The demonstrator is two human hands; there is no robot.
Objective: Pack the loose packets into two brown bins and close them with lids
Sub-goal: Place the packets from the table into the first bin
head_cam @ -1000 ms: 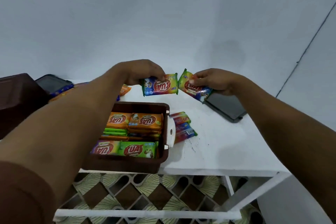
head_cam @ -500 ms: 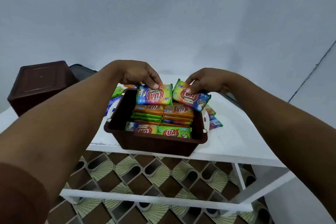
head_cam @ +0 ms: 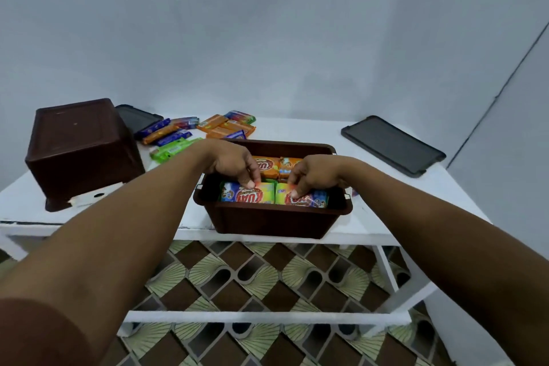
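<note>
Left hand and right hand pinch packets inside the brown bin.

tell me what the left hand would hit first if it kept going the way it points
The left hand points down into the brown bin, fingertips on a rainbow packet by the near wall. It would press that packet first; what lies beneath is hidden.

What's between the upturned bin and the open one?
Green packets lie on the white table between upturned bin and open bin, in the head view.
</note>
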